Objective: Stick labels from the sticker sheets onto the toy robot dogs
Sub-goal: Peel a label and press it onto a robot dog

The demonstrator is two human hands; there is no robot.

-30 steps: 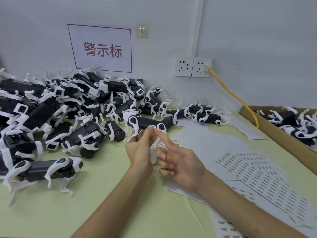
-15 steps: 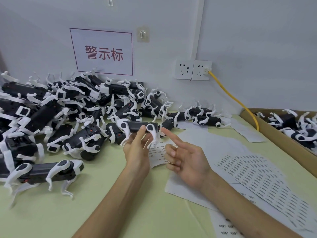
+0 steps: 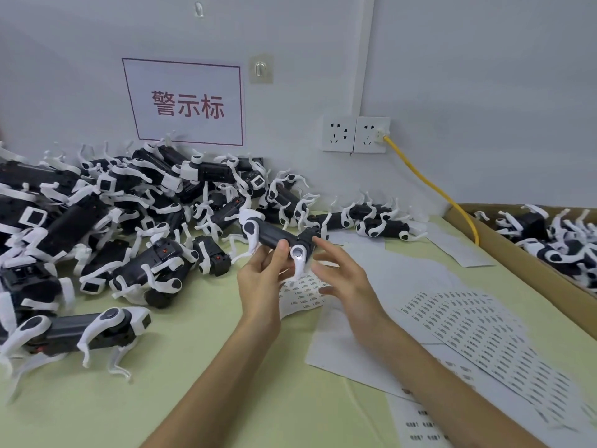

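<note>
A heap of toy robot dogs [image 3: 106, 221] lies left on the tabletop [image 3: 181, 399] (against the wall), sticker sheets [image 3: 468, 331] right, a cardboard box [image 3: 517, 253] beyond them.

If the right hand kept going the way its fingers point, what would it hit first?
The right hand would probably meet the toy dog gripped by the left hand; its forefinger is right at the dog's end, perhaps touching.

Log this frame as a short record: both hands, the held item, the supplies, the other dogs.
left hand: grips one toy robot dog, held above the table
right hand: fingers straight, index tip by the dog's end
sticker sheets: flat on the table, right of the hands
pile of dogs: heaped left of the hands
cardboard box: far right, holds more dogs
</note>
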